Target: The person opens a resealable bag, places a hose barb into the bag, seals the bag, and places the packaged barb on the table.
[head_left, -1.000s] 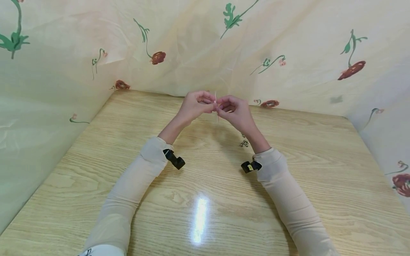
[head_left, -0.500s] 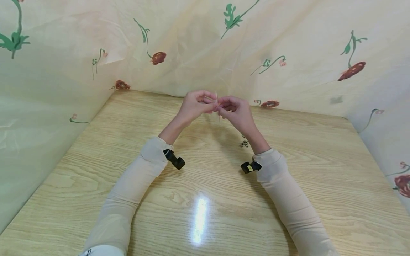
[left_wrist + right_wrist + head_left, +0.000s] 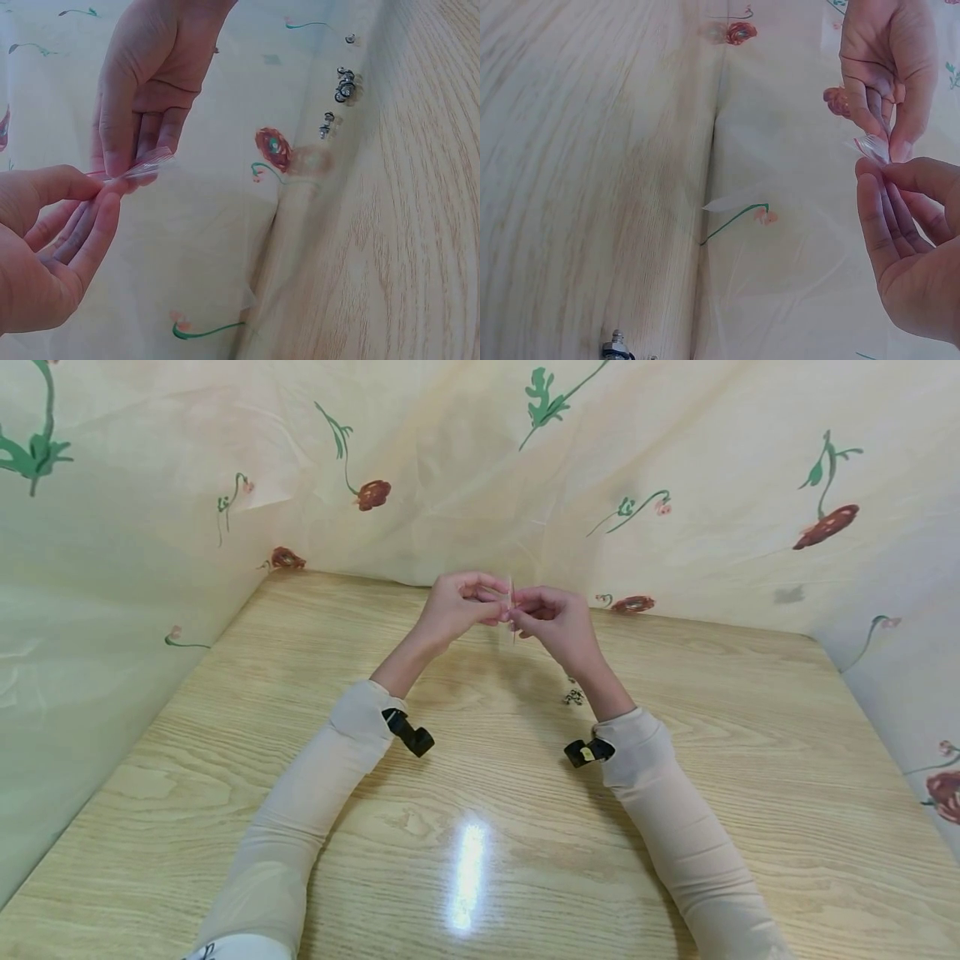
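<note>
A small clear zip-lock bag (image 3: 154, 163) with a red line along its seal is held up between both hands, above the far part of the table. The left hand (image 3: 456, 610) pinches one side of it between thumb and fingertips. From the other side, the thumb and fingers of the right hand (image 3: 558, 620) pinch the bag too, and the two hands' fingertips nearly meet. In the right wrist view the bag (image 3: 873, 147) looks creased, with its red line uppermost. Whether the seal is parted cannot be made out, and fingers cover part of the bag.
Several small metal pieces with black rings (image 3: 573, 697) lie on the wooden table (image 3: 480, 760) near the right wrist. A pale flower-patterned cloth (image 3: 450, 468) hangs behind and at both sides of the table.
The bag and fingertips have shifted very slightly to the right, and the bag has turned a little. The right fingers have moved slightly; the arms and metal pieces stay put.
</note>
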Motion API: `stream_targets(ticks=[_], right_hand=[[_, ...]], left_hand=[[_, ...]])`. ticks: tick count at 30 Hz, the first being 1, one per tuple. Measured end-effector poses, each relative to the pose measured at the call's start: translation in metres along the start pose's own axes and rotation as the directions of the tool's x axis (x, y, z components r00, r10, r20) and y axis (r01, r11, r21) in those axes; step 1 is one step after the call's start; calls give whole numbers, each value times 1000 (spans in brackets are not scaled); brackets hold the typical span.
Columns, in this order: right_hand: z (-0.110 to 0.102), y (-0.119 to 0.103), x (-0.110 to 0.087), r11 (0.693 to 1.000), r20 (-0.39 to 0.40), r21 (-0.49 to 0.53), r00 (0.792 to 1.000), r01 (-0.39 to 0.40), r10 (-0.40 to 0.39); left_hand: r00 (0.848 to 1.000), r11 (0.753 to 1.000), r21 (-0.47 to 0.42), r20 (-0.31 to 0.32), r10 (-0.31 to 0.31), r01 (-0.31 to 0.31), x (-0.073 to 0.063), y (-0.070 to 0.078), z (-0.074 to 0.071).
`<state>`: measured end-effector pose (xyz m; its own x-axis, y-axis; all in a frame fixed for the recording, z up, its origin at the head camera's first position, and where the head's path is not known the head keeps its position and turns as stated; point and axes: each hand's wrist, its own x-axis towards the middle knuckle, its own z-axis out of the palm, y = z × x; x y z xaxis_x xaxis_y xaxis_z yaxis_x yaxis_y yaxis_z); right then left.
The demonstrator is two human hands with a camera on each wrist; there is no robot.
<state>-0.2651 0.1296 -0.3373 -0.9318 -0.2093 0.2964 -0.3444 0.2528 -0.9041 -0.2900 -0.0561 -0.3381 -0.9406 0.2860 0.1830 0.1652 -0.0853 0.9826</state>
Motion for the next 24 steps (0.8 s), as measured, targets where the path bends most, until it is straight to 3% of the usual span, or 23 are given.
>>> stream_targets(ticks=[24], right_hand=[[-1, 2, 0, 997, -16, 74, 1000, -21, 22]], left_hand=[[999, 999, -20, 25, -40, 41, -1, 1, -3]])
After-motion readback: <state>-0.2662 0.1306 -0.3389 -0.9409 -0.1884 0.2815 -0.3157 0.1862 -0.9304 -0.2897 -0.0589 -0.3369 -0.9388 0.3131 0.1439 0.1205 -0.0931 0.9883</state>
